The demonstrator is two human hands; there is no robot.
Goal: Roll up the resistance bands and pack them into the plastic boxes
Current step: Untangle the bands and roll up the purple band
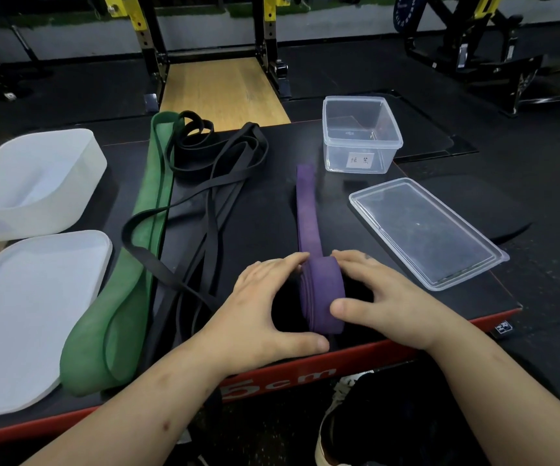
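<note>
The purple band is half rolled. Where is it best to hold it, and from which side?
Probably the rolled part of the purple band, not its flat tail. Come from above, thumb on the near curve, fingers on the far curve where the tail leaves. The coil stands on edge, so squeezing across its outer wrap should keep it from unwinding.

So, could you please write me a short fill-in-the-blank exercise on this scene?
1. The left hand and right hand hold the purple band, which is partly ____.
2. The wide band left of the black bands is ____.
3. The clear lid lies to the purple band's ____.
Missing words: rolled, green, right.
</note>
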